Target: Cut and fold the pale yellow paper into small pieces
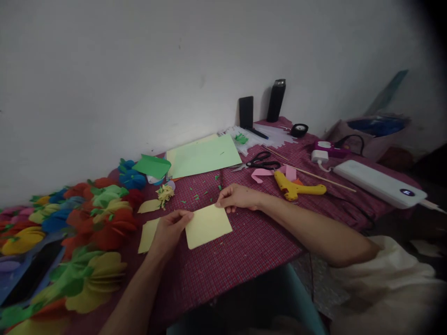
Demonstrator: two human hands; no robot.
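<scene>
A square of pale yellow paper (pixel 208 226) is pinched between my two hands, a little above the checked tablecloth (pixel 216 274). My left hand (pixel 172 231) grips its upper left corner with thumb and fingers. At the upper right corner, my right hand (pixel 237 197) pinches the edge. Another yellow paper piece (pixel 148 235) lies on the cloth, partly covered by my left hand. Beyond it are a petal-shaped yellow cutout (pixel 149 206) and a small curled yellow paper cluster (pixel 165 195). Green paper scraps (pixel 196 197) are scattered behind my hands.
Colourful paper flowers (pixel 111 223) crowd the left side. Light green sheets (pixel 206 156) lie at the back, near black-handled scissors (pixel 261 160). To the right are a yellow glue gun (pixel 296 187), a thin stick (pixel 321 177) and a white power bank (pixel 377 184). A black bottle (pixel 276 101) stands by the wall.
</scene>
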